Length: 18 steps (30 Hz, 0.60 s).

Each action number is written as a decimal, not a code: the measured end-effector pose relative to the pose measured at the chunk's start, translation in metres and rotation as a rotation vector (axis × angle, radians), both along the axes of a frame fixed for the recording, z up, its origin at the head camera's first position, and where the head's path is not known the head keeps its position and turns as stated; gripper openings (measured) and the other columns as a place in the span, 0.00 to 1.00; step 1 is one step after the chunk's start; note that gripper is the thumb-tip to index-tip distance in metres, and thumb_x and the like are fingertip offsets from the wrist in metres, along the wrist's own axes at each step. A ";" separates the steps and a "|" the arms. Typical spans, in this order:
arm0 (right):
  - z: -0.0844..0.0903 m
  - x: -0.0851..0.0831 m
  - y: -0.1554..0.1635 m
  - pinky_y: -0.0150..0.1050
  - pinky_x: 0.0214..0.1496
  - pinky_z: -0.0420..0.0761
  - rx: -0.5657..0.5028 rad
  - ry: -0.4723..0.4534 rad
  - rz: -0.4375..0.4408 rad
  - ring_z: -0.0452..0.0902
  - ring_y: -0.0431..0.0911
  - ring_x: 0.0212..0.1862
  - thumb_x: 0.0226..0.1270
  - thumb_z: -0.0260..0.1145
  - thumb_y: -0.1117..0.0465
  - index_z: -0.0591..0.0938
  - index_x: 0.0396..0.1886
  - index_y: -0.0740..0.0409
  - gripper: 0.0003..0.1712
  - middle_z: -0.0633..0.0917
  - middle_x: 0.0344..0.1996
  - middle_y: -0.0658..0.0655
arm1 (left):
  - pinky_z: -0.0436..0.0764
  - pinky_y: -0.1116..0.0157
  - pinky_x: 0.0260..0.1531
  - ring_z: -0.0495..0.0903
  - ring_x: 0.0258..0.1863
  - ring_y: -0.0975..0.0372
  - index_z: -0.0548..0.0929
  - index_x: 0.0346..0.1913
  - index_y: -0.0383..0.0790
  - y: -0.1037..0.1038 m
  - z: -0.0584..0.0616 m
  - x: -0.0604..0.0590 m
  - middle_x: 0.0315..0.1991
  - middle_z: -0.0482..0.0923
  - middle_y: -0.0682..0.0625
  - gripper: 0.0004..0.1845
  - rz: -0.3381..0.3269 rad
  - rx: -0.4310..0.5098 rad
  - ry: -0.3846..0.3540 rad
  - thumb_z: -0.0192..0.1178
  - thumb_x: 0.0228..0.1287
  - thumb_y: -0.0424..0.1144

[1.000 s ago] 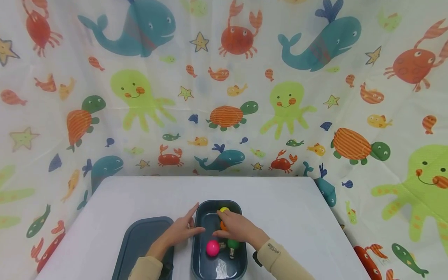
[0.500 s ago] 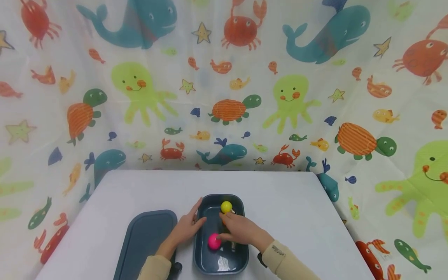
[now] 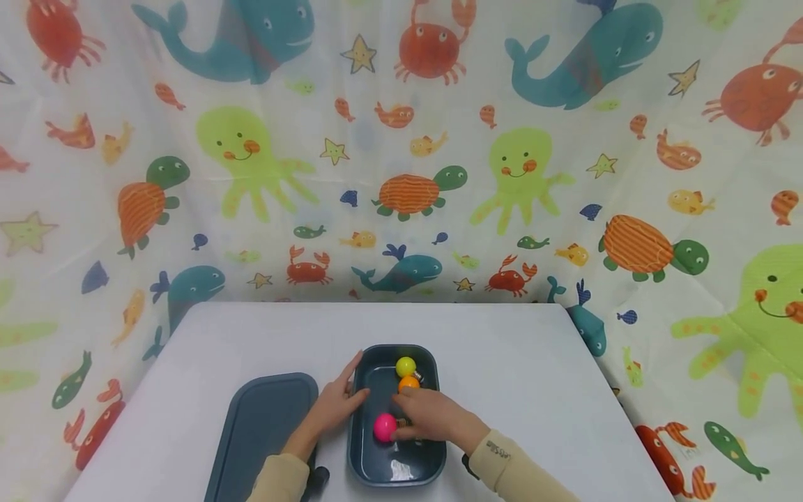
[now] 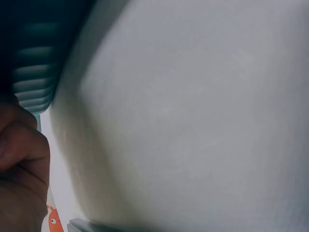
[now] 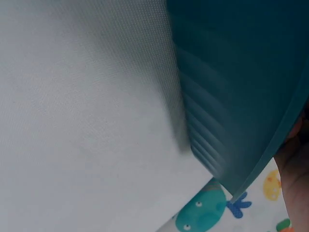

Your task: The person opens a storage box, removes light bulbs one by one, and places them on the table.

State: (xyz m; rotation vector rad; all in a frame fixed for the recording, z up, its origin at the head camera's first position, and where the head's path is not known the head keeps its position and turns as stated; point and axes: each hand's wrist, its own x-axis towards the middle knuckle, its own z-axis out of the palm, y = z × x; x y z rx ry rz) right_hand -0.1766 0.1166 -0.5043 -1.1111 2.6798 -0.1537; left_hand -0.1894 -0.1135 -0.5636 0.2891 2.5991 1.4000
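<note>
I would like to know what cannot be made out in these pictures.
Head view: whether the right hand grips anything, and what lies beneath it, beside the pink bulb; its back covers this.
Head view: the near end of the grey-blue panel, cut off by the bottom edge.
Both wrist views: the inside of the tray, hidden by its wall.

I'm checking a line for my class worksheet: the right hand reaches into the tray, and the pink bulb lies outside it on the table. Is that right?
Not quite: the pink bulb lies inside the tray, as the head view shows. The right hand does reach into it.
</note>
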 end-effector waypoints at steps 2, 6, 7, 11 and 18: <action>-0.003 -0.001 -0.001 0.29 0.45 0.77 -0.004 -0.009 0.009 0.73 0.34 0.36 0.57 0.69 0.36 0.81 0.57 0.54 0.35 0.80 0.38 0.46 | 0.66 0.64 0.26 0.64 0.18 0.65 0.52 0.78 0.51 0.000 0.000 0.000 0.17 0.64 0.54 0.41 -0.005 0.003 0.004 0.60 0.68 0.47; -0.006 -0.001 -0.002 0.28 0.47 0.77 -0.030 0.011 0.024 0.73 0.34 0.39 0.56 0.72 0.39 0.81 0.55 0.54 0.33 0.79 0.40 0.46 | 0.66 0.63 0.28 0.66 0.19 0.64 0.52 0.78 0.49 -0.001 0.002 0.001 0.18 0.65 0.54 0.41 -0.017 0.003 0.014 0.60 0.67 0.46; -0.006 -0.001 -0.002 0.29 0.48 0.77 -0.042 0.021 0.029 0.73 0.34 0.40 0.56 0.72 0.39 0.80 0.54 0.54 0.32 0.79 0.41 0.46 | 0.67 0.62 0.29 0.67 0.20 0.64 0.52 0.78 0.49 -0.001 0.002 0.001 0.19 0.66 0.54 0.41 -0.021 0.005 0.014 0.60 0.67 0.46; -0.007 -0.002 -0.002 0.29 0.50 0.76 -0.076 0.046 0.043 0.73 0.35 0.42 0.55 0.74 0.41 0.80 0.52 0.53 0.30 0.78 0.43 0.46 | 0.68 0.64 0.30 0.69 0.21 0.65 0.51 0.78 0.49 -0.002 0.001 -0.001 0.20 0.70 0.55 0.41 -0.040 -0.003 0.024 0.59 0.68 0.46; -0.007 -0.003 -0.008 0.28 0.48 0.77 -0.050 0.017 0.053 0.73 0.34 0.41 0.54 0.75 0.43 0.82 0.52 0.53 0.30 0.78 0.40 0.45 | 0.66 0.67 0.25 0.65 0.18 0.67 0.50 0.78 0.47 -0.003 -0.003 -0.002 0.19 0.68 0.56 0.41 -0.048 -0.004 0.037 0.59 0.68 0.46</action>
